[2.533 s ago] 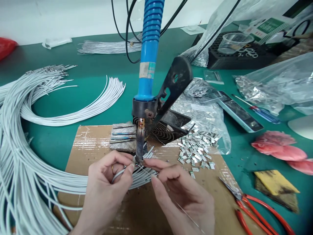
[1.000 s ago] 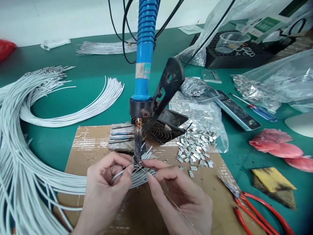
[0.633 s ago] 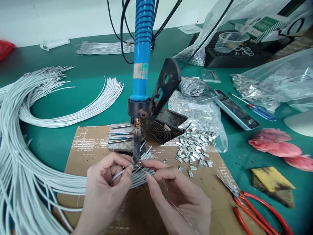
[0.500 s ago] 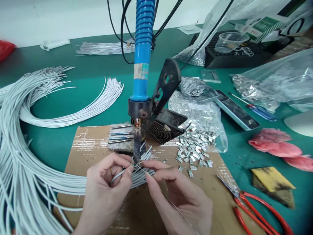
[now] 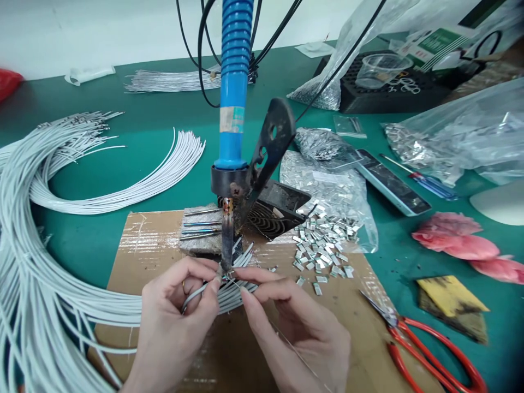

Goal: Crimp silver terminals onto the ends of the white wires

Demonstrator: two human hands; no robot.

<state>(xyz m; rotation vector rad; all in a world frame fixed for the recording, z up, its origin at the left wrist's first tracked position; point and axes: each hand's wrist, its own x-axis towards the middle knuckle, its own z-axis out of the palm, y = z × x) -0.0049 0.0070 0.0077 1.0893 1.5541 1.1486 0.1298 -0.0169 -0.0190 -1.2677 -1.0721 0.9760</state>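
A soldering iron (image 5: pixel 232 136) with a blue handle is fixed upright in a black bracket, its dark tip pointing down between my hands. My left hand (image 5: pixel 176 319) is closed in a pinch on the end of a white cable (image 5: pixel 194 293), right at the iron's tip. From the other side, my right hand (image 5: pixel 305 330) pinches a thin solder wire (image 5: pixel 302 357), which trails toward the lower right. Its far end reaches the tip area. Fingers and iron partly hide the cable end, so the joint is too small to make out. More cables (image 5: pixel 237 297) lie beneath my fingers.
Cardboard (image 5: pixel 135 245) covers the work spot. A large cable bundle (image 5: pixel 24 218) curves along the left. Small metal pieces (image 5: pixel 321 245) are scattered behind my right hand, near a black fan (image 5: pixel 270 213). Red-handled pliers (image 5: pixel 409 338), a sponge (image 5: pixel 452 297) and a phone (image 5: pixel 395 183) lie right.
The whole view has shifted slightly, so things appear a little further left. Both hands keep their grips at the iron's tip.
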